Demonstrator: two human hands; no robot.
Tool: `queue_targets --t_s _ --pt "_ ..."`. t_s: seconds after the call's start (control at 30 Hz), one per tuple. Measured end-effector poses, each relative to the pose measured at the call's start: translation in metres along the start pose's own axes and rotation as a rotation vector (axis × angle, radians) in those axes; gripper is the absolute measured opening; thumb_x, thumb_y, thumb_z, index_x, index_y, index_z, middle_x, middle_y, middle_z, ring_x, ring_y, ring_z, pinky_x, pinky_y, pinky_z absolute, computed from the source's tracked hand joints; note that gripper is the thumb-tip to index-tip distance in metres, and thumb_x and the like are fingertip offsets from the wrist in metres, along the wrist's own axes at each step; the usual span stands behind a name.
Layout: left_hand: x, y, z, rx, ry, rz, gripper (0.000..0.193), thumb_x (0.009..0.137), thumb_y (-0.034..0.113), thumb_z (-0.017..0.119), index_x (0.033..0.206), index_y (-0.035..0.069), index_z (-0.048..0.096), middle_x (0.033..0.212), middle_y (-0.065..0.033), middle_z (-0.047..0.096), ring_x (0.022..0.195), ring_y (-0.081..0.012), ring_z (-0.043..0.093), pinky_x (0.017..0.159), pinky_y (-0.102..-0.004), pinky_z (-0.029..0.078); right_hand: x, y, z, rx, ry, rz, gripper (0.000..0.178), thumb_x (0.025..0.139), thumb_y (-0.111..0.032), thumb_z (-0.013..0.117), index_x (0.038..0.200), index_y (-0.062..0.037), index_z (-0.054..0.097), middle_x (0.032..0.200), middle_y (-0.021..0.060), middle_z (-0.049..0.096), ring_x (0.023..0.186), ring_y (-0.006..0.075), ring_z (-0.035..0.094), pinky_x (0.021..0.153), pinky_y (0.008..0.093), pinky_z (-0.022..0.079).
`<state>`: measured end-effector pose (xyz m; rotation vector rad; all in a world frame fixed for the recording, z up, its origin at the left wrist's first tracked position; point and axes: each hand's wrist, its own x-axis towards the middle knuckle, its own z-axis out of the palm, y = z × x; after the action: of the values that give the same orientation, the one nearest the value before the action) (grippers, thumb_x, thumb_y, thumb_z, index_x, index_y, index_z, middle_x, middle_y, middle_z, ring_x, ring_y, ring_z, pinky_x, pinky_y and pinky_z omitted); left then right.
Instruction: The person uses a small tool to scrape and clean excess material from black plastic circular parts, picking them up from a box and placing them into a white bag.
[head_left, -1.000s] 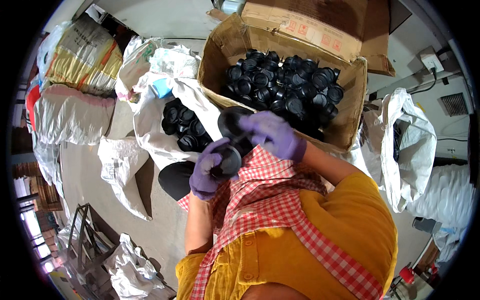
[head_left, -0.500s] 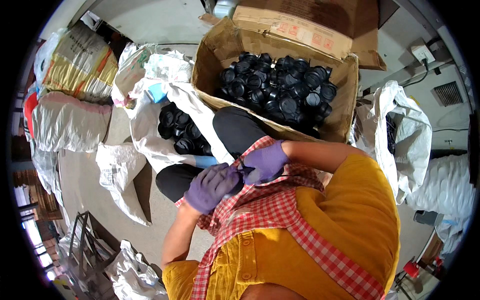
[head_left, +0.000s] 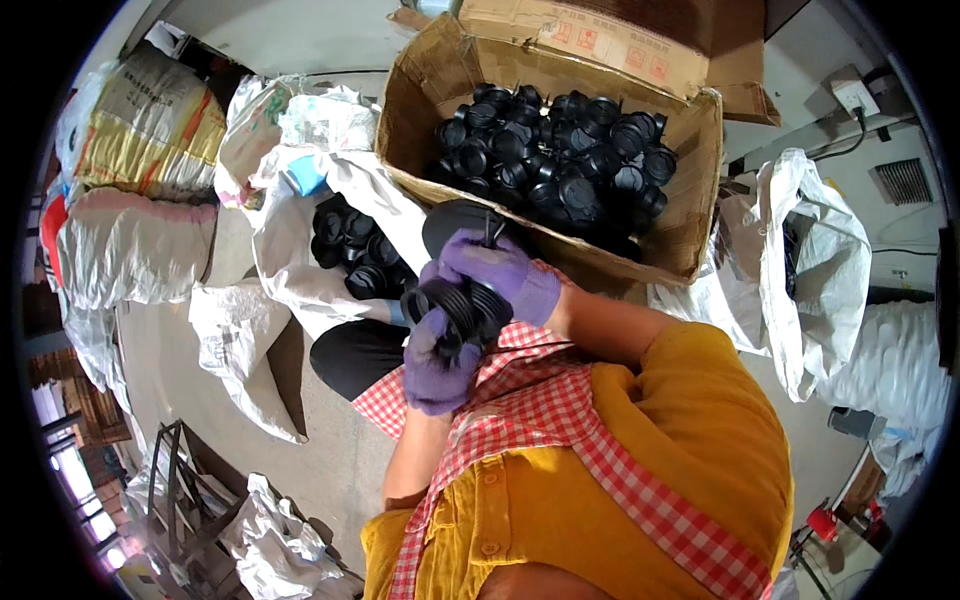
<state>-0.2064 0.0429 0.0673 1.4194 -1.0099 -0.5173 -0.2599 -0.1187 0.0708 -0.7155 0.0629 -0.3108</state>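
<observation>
In purple gloves, both my hands are closed around a black round plastic part [head_left: 462, 312] with ribbed, thread-like sides, held above my lap. My left hand [head_left: 438, 372] grips it from below. Its upper side is gripped by my right hand [head_left: 505, 272], and a thin dark prong sticks up beside that hand's fingers. The held part seems to have two ribbed round sections; whether it is one piece or two I cannot tell. Just beyond my hands, a large cardboard box [head_left: 395, 120] holds a heap of similar black parts [head_left: 580, 190].
Left of the box, an open white woven sack [head_left: 290, 270] holds more black parts [head_left: 355, 245]. Another open white sack [head_left: 815, 270] stands at the right. Stuffed sacks [head_left: 140, 245] line the far left. A dark metal frame [head_left: 170, 490] stands at the lower left.
Both hands have risen from my lap toward the box, and the ribbed part shows more fully between them. My left hand has turned to grip it from below. The view has shifted slightly.
</observation>
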Motion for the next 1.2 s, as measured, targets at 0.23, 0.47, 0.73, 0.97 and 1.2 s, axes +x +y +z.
queue_targets --t_s 0.23,0.47,0.73,0.97,1.2 --pt "0.056 0.032 0.028 0.430 0.085 -0.063 0.045 0.067 0.000 0.059 0.112 0.006 0.058 0.104 -0.0118 0.058 0.093 -0.0254 0.056 0.086 -0.0336 0.044 0.017 -0.018 -0.037 -0.977 0.295 -0.381 0.031 0.073 0.001 0.059 0.103 -0.0068 0.060 0.086 0.0064 0.062 0.074 0.0162 0.061 0.071 0.0246 0.048" --pt "0.077 0.053 -0.009 0.945 0.180 0.293 0.049 0.060 -0.001 0.069 0.108 0.007 0.061 0.101 -0.0136 0.061 0.098 -0.0313 0.056 0.086 -0.0383 0.043 0.021 -0.029 -0.177 -1.537 0.708 -0.169 0.016 0.079 -0.020 0.061 0.093 -0.0125 0.064 0.095 0.0100 0.061 0.089 0.0324 0.058 0.077 0.0396 0.047" --pt "0.058 -0.023 -0.069 0.617 0.169 -0.445 0.070 0.069 0.011 0.071 0.132 0.005 0.042 0.142 -0.0194 0.029 0.130 -0.0314 0.032 0.104 -0.0360 0.030 0.000 -0.020 -0.292 -1.833 0.572 0.731 0.045 0.083 -0.011 0.047 0.128 -0.0129 0.045 0.124 0.0163 0.050 0.111 0.0341 0.051 0.092 0.0408 0.043" --pt "0.054 -0.034 -0.050 0.569 0.029 -0.519 0.053 0.073 0.012 0.068 0.123 0.004 0.052 0.133 -0.0177 0.043 0.122 -0.0285 0.044 0.094 -0.0329 0.041 0.002 -0.021 -0.301 -1.927 0.277 1.114 0.041 0.083 -0.014 0.048 0.124 -0.0103 0.049 0.127 0.0163 0.049 0.115 0.0314 0.051 0.093 0.0376 0.044" --pt "0.052 -0.038 -0.041 0.042 0.046 -0.542 0.042 0.081 0.004 0.061 0.122 -0.001 0.051 0.116 -0.0116 0.057 0.102 -0.0180 0.055 0.089 -0.0285 0.043 -0.023 -0.070 -0.216 -1.477 0.529 0.703 0.031 0.079 -0.028 0.060 0.101 -0.0059 0.060 0.101 0.0164 0.061 0.090 0.0286 0.060 0.076 0.0374 0.048"
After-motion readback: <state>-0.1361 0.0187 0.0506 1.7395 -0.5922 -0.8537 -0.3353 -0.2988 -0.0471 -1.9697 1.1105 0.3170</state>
